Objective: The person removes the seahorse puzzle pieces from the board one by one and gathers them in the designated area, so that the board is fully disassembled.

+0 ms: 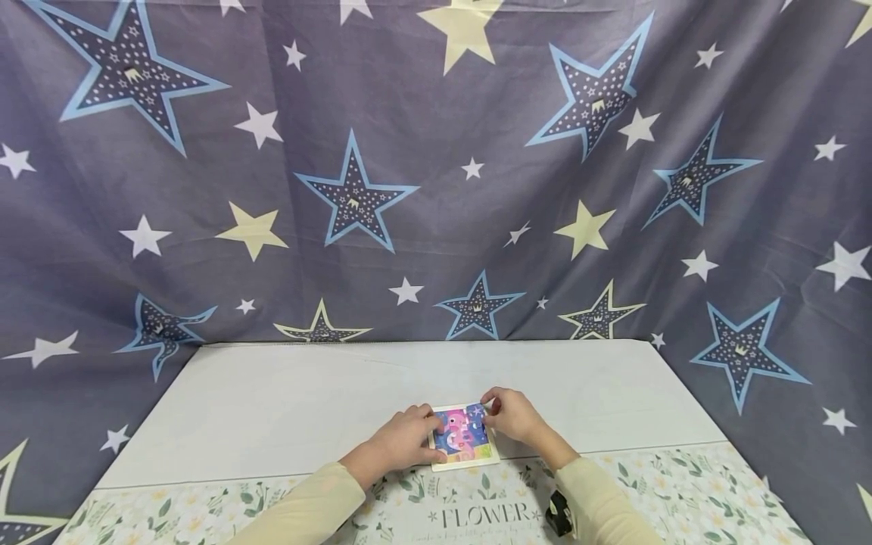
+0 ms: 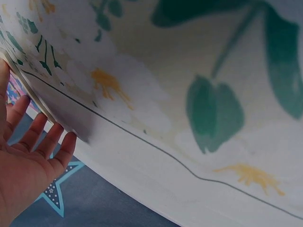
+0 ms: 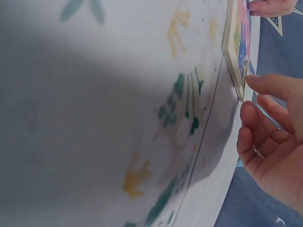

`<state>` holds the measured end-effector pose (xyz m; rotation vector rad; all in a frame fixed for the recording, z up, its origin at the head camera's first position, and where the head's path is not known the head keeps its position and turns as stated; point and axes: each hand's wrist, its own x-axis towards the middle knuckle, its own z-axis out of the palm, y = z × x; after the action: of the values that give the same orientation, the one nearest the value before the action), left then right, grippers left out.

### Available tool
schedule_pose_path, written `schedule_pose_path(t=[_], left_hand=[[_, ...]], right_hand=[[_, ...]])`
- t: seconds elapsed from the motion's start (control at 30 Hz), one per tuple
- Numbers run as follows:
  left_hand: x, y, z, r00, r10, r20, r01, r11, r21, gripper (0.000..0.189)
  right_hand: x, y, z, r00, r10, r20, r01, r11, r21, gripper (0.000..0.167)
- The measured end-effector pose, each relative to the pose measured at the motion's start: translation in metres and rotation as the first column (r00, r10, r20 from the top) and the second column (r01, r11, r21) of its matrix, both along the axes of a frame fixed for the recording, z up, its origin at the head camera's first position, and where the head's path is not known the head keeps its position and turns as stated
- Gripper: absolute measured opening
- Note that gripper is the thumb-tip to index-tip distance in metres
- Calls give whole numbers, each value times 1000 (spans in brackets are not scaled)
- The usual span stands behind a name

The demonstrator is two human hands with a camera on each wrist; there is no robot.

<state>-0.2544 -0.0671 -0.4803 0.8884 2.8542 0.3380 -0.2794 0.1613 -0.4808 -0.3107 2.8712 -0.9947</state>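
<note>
A small square picture puzzle (image 1: 460,437) with a pale wooden frame lies on the table, showing a pink figure on blue. My left hand (image 1: 406,437) grips its left side, the thumb by the near corner and a finger over the picture. In the left wrist view the fingers of that hand (image 2: 35,146) lie along the board's edge (image 2: 33,92). At the far right corner my right hand (image 1: 515,416) pinches a blue puzzle piece (image 1: 475,412) with a star on it. The right wrist view shows a thin raised edge by the thumb (image 3: 272,85); the fingertips partly hide it.
The white table (image 1: 306,401) has a flowered mat (image 1: 422,518) along its near side, lettered FLOWER. A small black object (image 1: 559,515) is by the right sleeve. Behind and beside the table hangs a grey star-patterned cloth (image 1: 422,98).
</note>
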Motion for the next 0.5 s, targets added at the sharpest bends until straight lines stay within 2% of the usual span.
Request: schedule_pose_path(t=[0.5], left_hand=[[1, 0, 2, 1000, -4, -21, 5, 1000, 11, 48]], right_hand=[[-2, 10, 0, 997, -48, -54, 47, 999, -13, 27]])
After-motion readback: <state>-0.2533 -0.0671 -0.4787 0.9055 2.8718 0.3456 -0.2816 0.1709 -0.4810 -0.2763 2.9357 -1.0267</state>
